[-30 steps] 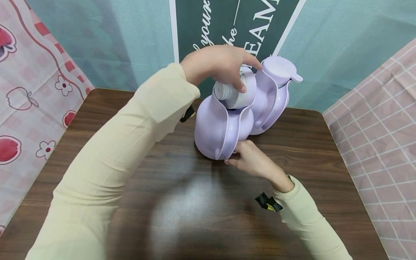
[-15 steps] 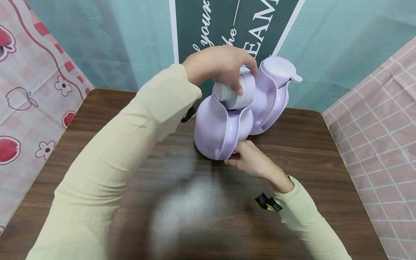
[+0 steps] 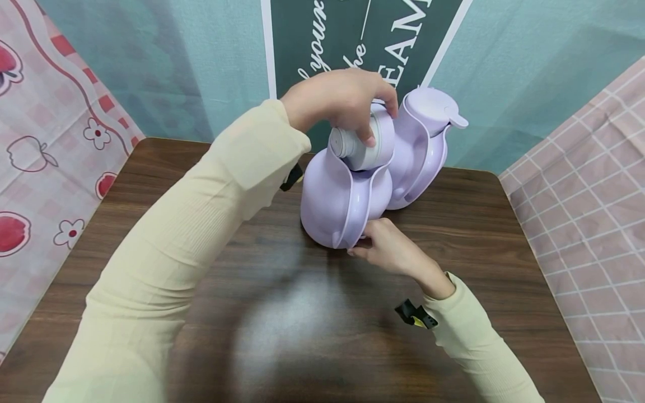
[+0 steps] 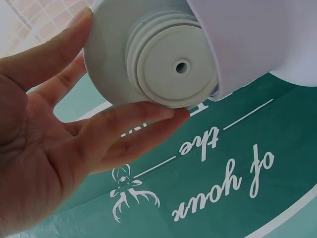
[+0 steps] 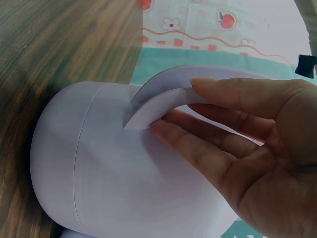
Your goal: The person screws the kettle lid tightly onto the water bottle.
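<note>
A lilac vacuum jug [image 3: 327, 196] with a curved handle [image 3: 356, 212] stands on the wooden table. Over its mouth is a lid [image 3: 384, 140] tipped on its side, its pale threaded stopper [image 3: 342, 143] facing left. My left hand [image 3: 342, 101] grips the lid from above by its edge. In the left wrist view, the thumb and fingers [image 4: 133, 119] curl round the rim, and the stopper's round end [image 4: 173, 64] shows a small central hole. Low on the handle, my right hand [image 3: 390, 249] pinches it between thumb and fingers, as the right wrist view also shows.
Directly behind and to the right, overlapping in the head view, stands a second lilac jug [image 3: 415, 151] with its lid on. A teal cloth [image 3: 201, 67] with a dark green lettered panel hangs behind the table [image 3: 453, 224]. Patterned cloths flank both sides.
The left hand's index finger and thumb have shifted slightly left on the lid, the finger drawing in closer to it. The right hand and the jug stay in place.
</note>
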`<state>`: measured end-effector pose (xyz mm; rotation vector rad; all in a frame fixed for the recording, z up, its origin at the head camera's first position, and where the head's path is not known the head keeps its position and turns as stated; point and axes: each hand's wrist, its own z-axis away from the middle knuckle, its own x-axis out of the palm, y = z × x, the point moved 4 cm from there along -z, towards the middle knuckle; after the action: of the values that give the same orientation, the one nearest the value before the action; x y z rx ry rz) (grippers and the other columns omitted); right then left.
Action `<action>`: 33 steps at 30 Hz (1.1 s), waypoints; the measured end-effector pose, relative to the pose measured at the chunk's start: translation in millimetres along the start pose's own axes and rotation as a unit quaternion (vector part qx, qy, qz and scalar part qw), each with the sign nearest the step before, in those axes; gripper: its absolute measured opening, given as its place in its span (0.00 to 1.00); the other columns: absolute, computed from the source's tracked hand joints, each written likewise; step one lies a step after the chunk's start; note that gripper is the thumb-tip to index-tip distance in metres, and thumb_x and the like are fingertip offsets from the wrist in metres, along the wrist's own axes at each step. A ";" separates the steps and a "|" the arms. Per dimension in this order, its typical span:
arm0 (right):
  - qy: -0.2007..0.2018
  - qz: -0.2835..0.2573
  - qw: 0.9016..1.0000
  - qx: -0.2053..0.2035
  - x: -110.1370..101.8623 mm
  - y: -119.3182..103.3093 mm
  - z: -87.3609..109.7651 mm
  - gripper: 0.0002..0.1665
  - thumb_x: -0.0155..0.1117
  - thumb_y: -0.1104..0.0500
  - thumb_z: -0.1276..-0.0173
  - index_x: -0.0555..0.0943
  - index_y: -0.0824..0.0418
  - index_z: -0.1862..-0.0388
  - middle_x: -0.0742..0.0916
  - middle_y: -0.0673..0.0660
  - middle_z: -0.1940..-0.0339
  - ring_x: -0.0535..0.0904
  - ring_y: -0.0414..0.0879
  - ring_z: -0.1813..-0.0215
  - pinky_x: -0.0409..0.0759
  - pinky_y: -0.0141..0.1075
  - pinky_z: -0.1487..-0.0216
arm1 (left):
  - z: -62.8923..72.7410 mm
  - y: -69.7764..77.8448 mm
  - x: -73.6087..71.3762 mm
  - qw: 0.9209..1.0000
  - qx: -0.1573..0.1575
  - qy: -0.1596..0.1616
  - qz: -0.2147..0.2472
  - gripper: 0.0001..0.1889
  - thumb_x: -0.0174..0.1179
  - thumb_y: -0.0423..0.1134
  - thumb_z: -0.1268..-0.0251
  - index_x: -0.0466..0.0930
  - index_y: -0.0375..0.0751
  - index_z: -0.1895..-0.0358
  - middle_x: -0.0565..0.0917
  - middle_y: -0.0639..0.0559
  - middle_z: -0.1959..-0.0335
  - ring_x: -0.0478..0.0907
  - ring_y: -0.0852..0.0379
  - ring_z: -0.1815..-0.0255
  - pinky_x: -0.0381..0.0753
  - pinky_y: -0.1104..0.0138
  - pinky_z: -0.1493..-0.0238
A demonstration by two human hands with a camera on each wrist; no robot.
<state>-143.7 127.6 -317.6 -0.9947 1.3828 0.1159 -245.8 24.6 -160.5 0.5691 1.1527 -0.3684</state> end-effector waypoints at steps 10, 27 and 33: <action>0.009 -0.003 1.000 -0.015 -1.4 -2.2 0.2 0.08 0.70 0.68 0.53 0.80 0.62 0.73 0.83 0.49 0.75 0.78 0.44 0.68 0.75 0.39 0.65 | -4.0 -0.3 -2.7 1.000 0.007 0.009 -0.010 0.30 0.68 0.42 0.49 0.70 0.56 0.39 0.66 0.50 0.38 0.62 0.53 0.45 0.67 0.62 0.48; 0.001 0.010 1.000 0.000 -3.2 -3.6 0.4 0.08 0.70 0.67 0.52 0.80 0.61 0.74 0.83 0.49 0.75 0.78 0.44 0.68 0.75 0.39 0.63 | -8.6 -1.9 -8.7 1.000 0.002 0.025 -0.016 0.32 0.71 0.46 0.55 0.72 0.59 0.41 0.64 0.52 0.36 0.62 0.53 0.43 0.67 0.61 0.47; 0.002 0.012 1.000 -0.002 -3.2 -2.4 0.6 0.07 0.70 0.67 0.52 0.80 0.61 0.74 0.83 0.49 0.75 0.79 0.44 0.68 0.75 0.40 0.64 | -6.3 -4.4 -11.1 0.999 0.005 0.038 -0.010 0.31 0.72 0.45 0.56 0.73 0.60 0.42 0.65 0.53 0.37 0.62 0.53 0.43 0.68 0.62 0.48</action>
<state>-142.6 128.0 -313.7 -0.9819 1.3985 0.1343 -257.1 24.6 -153.1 0.5861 1.2315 -0.3722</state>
